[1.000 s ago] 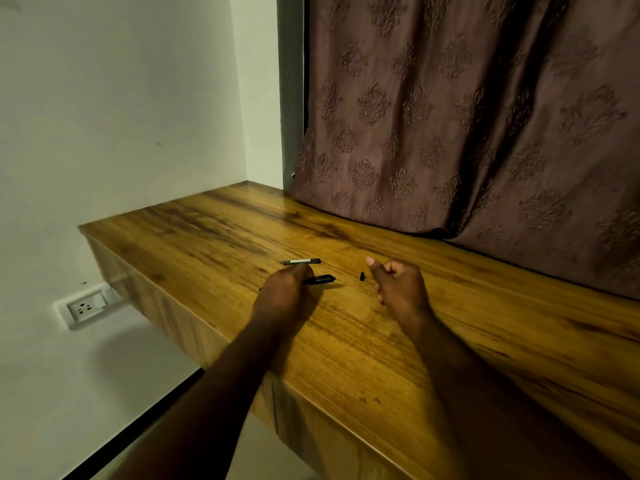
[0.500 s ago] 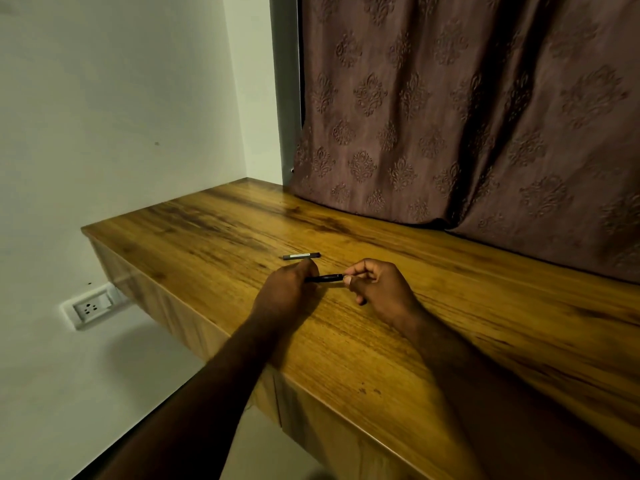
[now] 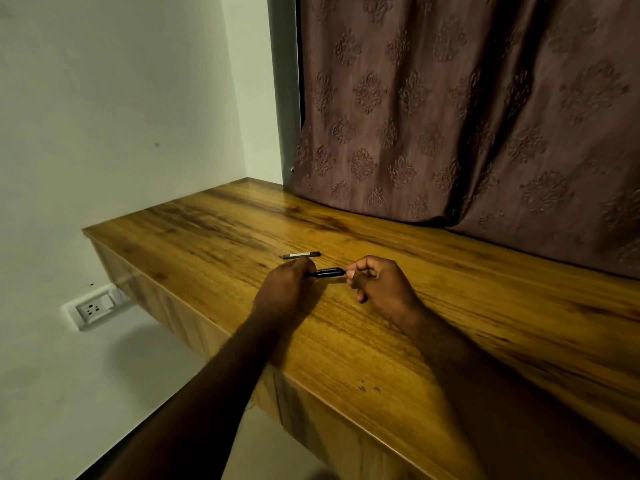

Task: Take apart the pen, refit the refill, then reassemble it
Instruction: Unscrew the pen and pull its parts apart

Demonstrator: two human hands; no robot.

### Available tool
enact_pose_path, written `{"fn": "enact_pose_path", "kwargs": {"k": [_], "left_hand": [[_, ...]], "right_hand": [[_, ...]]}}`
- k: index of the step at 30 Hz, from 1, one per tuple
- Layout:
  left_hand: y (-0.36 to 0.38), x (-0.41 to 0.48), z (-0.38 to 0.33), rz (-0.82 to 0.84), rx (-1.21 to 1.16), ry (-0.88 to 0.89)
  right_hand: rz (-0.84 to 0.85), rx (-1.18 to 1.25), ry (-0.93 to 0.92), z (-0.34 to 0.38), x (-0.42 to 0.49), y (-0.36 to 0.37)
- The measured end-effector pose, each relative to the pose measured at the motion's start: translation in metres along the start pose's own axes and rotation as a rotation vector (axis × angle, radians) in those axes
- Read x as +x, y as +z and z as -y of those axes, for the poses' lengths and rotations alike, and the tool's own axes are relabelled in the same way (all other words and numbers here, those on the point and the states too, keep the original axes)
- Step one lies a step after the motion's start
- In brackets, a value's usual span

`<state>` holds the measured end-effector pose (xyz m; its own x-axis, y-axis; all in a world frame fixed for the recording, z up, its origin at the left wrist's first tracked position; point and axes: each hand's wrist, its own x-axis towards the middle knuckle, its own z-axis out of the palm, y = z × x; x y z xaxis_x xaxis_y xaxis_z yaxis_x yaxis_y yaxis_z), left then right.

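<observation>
Two hands on the job, and we're somewhere mid-task by the look of it. Our left hand (image 3: 287, 289) is curled around one end of the black pen barrel (image 3: 325, 272), fingers closed on it, holding it just above the wooden desk (image 3: 450, 306). Our right hand (image 3: 377, 285) has thumb & forefinger pinched together right at the barrel's other end. Whether there's a small part between those fingertips, can't tell, too small and too dark.

Second piece, a slim grey section w/ a pale band (image 3: 301, 255), lies flat on the desk just beyond our left knuckles, apart from the barrel and not touching either hand. So the pen is def. in pieces: takedown looks done, or near enough.

What's left? As we read it, the right-hand pinch at the barrel end is either fitting something in or screwing something on, i.e. the refit/reassembly stage. The refill itself isn't clearly visible; could be inside the barrel already, could be that grey piece. No way to say from here.

Either way the grey section isn't yet joined to the rest, so reassembly isn't finished. Rough call: past halfway, w/ the final join to come.

Behind it all, a patterned curtain (image 3: 467, 116) hangs down to the desk's back edge; nothing else on the worktop that we can make out.
</observation>
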<state>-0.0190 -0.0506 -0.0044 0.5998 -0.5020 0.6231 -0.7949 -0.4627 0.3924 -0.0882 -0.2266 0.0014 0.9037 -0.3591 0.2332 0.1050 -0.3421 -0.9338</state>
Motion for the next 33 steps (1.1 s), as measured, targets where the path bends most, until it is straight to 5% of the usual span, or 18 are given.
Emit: {"fn": "enact_pose_path", "kwargs": {"k": [33], "left_hand": [[0.0012,0.0029,0.0038,0.034,0.041,0.020]], "right_hand": [[-0.112,-0.022,0.046,-0.0035,0.0028,-0.0032]]}}
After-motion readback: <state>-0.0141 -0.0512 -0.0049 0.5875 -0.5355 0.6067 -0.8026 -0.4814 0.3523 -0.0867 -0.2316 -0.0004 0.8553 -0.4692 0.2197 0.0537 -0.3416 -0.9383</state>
